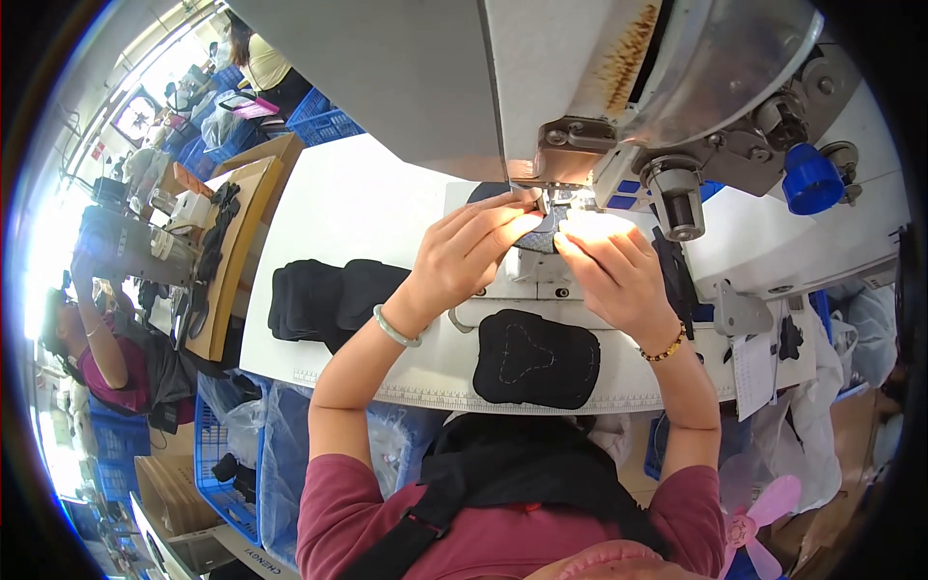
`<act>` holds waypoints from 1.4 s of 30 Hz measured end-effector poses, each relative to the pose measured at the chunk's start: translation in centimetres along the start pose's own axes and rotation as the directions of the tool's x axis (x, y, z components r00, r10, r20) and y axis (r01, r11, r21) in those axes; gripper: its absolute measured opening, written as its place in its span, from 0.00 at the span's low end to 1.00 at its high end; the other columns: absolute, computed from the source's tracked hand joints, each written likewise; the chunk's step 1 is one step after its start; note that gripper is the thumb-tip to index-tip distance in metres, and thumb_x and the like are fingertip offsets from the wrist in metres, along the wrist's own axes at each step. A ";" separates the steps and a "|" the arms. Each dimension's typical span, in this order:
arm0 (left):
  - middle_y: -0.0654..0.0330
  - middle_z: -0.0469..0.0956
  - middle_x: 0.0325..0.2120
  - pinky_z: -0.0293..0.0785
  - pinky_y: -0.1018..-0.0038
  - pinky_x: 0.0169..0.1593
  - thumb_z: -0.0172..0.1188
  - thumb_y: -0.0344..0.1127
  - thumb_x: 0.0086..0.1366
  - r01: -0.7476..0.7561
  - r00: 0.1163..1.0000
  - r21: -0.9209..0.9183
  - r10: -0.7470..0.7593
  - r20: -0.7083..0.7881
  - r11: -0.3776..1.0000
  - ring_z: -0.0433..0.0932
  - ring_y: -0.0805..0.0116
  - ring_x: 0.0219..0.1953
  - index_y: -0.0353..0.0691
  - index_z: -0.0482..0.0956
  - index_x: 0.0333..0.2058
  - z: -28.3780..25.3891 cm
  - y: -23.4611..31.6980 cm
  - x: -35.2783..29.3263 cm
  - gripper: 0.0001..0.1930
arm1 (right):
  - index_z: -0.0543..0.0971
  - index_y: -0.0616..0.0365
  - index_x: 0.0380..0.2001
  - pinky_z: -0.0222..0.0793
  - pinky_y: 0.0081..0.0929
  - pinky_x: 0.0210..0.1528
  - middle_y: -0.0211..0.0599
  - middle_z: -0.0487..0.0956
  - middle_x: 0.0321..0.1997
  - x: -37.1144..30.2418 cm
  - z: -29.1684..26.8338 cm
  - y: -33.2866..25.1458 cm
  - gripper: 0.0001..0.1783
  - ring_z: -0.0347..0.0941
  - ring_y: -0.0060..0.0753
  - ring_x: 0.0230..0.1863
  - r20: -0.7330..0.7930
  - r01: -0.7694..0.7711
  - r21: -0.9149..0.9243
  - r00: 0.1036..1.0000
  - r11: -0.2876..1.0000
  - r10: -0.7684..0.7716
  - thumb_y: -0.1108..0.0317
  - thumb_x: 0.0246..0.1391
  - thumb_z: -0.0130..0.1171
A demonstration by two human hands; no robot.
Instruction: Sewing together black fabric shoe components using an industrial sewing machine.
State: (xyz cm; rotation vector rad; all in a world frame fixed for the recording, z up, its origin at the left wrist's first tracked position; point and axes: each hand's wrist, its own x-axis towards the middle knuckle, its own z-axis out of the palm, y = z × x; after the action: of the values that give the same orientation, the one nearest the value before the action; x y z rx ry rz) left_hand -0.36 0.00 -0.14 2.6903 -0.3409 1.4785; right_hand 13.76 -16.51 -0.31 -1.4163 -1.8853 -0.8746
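Note:
At the needle area of a sewing machine [416,77], a small dark grey fabric piece [537,240] lies under the presser foot [553,197]. My left hand [469,246] pinches its left side, thumb and fingers closed near the foot. On the other side my right hand [619,275] has its fingertips closed at the fabric's right edge, partly washed out by the machine's lamp. A black rounded pad [536,360] with light stitched lines rests at the table's front edge, below both hands. Left of it sits a stack of black pads [338,302].
The white table [319,213] has a ruler strip along its front edge. Blue baskets [227,454] with plastic bags stand at the lower left. A blue knob [812,180] juts from the machine. Paper [754,372] hangs at right, near a pink fan [759,527]. Co-workers sit at left.

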 end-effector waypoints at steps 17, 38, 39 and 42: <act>0.56 0.80 0.37 0.74 0.71 0.46 0.69 0.39 0.53 0.740 0.636 -0.175 -0.593 0.493 0.649 0.79 0.63 0.41 0.34 0.79 0.40 0.4 -10.0 0.1 0.19 | 0.81 0.53 0.38 0.64 0.33 0.42 0.29 0.74 0.37 -0.1 1.5 0.0 0.11 0.68 0.36 0.35 -0.132 -0.275 0.204 0.943 0.940 0.305 0.71 0.48 0.65; 0.49 0.79 0.37 0.76 0.70 0.50 0.56 0.30 0.57 0.594 0.423 -0.640 -0.487 0.764 -0.487 0.80 0.62 0.40 0.26 0.76 0.42 0.4 -3.6 0.8 0.16 | 0.80 0.50 0.45 0.63 0.29 0.46 0.28 0.74 0.44 -0.2 2.1 -2.9 0.22 0.70 0.30 0.43 -0.081 -0.191 -0.073 0.979 0.979 0.185 0.74 0.42 0.67; 0.50 0.79 0.36 0.76 0.70 0.49 0.56 0.30 0.56 0.590 0.427 -0.652 -0.502 0.752 -0.476 0.80 0.62 0.39 0.27 0.76 0.41 0.3 -3.3 0.7 0.15 | 0.80 0.50 0.45 0.62 0.28 0.46 0.28 0.74 0.44 -0.3 2.2 -2.9 0.22 0.69 0.30 0.43 -0.091 -0.190 -0.080 0.979 0.979 0.183 0.74 0.42 0.67; 0.50 0.79 0.38 0.77 0.70 0.47 0.56 0.29 0.56 0.564 0.454 -0.686 -0.520 0.723 -0.461 0.80 0.62 0.38 0.28 0.75 0.44 0.1 -2.6 0.5 0.16 | 0.79 0.51 0.44 0.64 0.28 0.47 0.27 0.74 0.45 -1.0 2.3 -2.8 0.21 0.70 0.28 0.45 -0.088 -0.175 -0.087 0.982 0.981 0.167 0.72 0.42 0.65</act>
State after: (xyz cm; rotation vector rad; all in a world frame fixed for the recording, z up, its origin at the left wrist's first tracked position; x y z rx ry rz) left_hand 0.55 2.39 0.33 1.0511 0.1539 0.3071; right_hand 11.06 -15.83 -2.80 -1.5506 -1.6542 -0.9313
